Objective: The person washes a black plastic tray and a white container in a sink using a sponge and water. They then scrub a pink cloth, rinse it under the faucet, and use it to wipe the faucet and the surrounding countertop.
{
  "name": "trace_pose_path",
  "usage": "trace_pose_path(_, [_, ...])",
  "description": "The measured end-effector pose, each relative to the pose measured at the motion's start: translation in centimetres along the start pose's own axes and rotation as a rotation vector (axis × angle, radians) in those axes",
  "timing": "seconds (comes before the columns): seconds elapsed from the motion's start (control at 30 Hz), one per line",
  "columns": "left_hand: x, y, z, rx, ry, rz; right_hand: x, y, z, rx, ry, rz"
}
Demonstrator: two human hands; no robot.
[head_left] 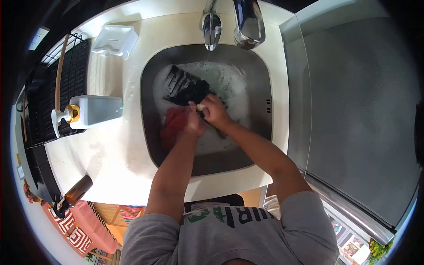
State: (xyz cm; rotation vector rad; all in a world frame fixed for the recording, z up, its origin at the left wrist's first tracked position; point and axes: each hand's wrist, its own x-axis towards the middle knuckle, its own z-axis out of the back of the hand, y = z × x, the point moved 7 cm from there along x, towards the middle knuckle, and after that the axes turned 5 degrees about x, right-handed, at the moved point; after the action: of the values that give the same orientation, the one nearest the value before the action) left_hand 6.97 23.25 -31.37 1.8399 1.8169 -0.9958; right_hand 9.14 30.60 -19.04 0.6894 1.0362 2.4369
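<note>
In the sink [258,79], a wet black cloth [187,88] lies in folds in sudsy water. My right hand [215,110] is closed at its lower end, with a small pale yellow piece [201,107] showing at the fingers; it looks like a bar of soap, but most of it is hidden. Close beside it, my left hand [194,121] is closed against the dark cloth between the two hands. Under and left of my left hand sits a bunched red cloth [173,126], partly in the water.
Above the sink's back edge hangs a chrome faucet [249,26] with a lever [212,31]. On the left counter are a pump bottle [99,111], a clear plastic tray [115,40] and a black dish rack [73,70]. An amber bottle [79,190] lies toward the front left.
</note>
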Motion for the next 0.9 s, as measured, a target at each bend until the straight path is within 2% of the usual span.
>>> trace_pose_path(0.07, [-1.7,-1.0,-2.5,-0.003,-0.008,-0.008,0.9,-0.9,0.1,-0.05,0.007,-0.026])
trace_pose_path(0.1, [-2.6,-1.5,-3.6,-0.005,-0.004,-0.004,1.0,-2.8,0.4,-0.08,-0.094,-0.209])
trace_pose_path(0.13, [-3.7,-1.7,-3.3,0.126,-0.185,0.058,0.7,-3.8,0.7,-0.107,-0.195,-0.395])
trace_pose_path(0.17, [-4.5,-2.1,-2.6,0.262,-0.362,0.113,0.3,-3.0,0.1,-0.106,-0.199,-0.392])
trace_pose_path(0.2, [-4.0,-2.4,-1.7,0.267,-0.354,0.11,0.1,-0.7,-0.6,-0.008,-0.173,-0.248])
trace_pose_path(0.23, [-2.8,-2.1,-1.2,0.111,-0.138,0.106,-0.1,1.2,-0.8,0.086,-0.137,-0.107])
trace_pose_path(0.27, [-2.4,-2.2,-1.5,-0.047,0.074,0.097,-0.1,1.4,-0.5,0.085,-0.136,-0.104])
trace_pose_path(0.33, [-3.5,-2.2,-1.7,-0.04,0.038,0.073,-0.6,2.6,-0.6,0.083,-0.072,0.012])
trace_pose_path(0.4, [-3.7,-2.5,-2.4,-0.054,0.031,0.043,1.0,0.0,0.8,0.058,-0.021,-0.029])
trace_pose_path(0.47, [-5.0,-2.8,-3.1,-0.099,0.008,0.088,0.1,-5.1,1.5,-0.108,-0.045,-0.458])
trace_pose_path(0.5, [-5.0,-4.0,-2.7,-0.034,-0.05,0.003,-0.1,-4.0,1.0,-0.073,-0.029,-0.307])
trace_pose_path(0.53, [-5.2,-5.2,-2.8,0.027,-0.105,-0.084,-0.2,-2.2,0.5,-0.072,-0.031,-0.299])
trace_pose_path(0.57, [-5.6,-5.4,-3.1,0.023,-0.103,-0.085,-0.6,0.9,-0.8,0.019,-0.01,-0.165])
trace_pose_path(0.6, [-6.6,-5.5,-3.3,0.05,-0.195,-0.064,-1.1,4.0,-1.3,0.108,0.009,-0.038])
trace_pose_path(0.63, [-7.2,-5.8,-3.3,0.08,-0.285,-0.05,-1.0,5.2,-0.9,0.152,0.001,-0.086])
trace_pose_path(0.73, [-6.6,-5.4,-2.9,-0.015,-0.176,-0.107,-1.5,1.0,-0.6,0.122,0.056,-0.071])
trace_pose_path(0.77, [-6.6,-5.5,-2.9,-0.013,-0.175,-0.107,-1.2,-0.7,0.6,-0.06,0.062,-0.15])
trace_pose_path(0.8, [-6.5,-5.9,-3.3,-0.004,-0.121,-0.101,-1.3,-1.2,0.4,-0.061,0.058,-0.149])
trace_pose_path(0.87, [-5.8,-6.7,-2.6,0.008,-0.073,-0.096,-2.1,-3.5,-0.1,-0.035,-0.014,-0.323])
trace_pose_path(0.9, [-4.4,-6.7,-1.5,-0.004,-0.037,-0.091,-1.6,-1.9,-0.3,-0.036,-0.012,-0.32])
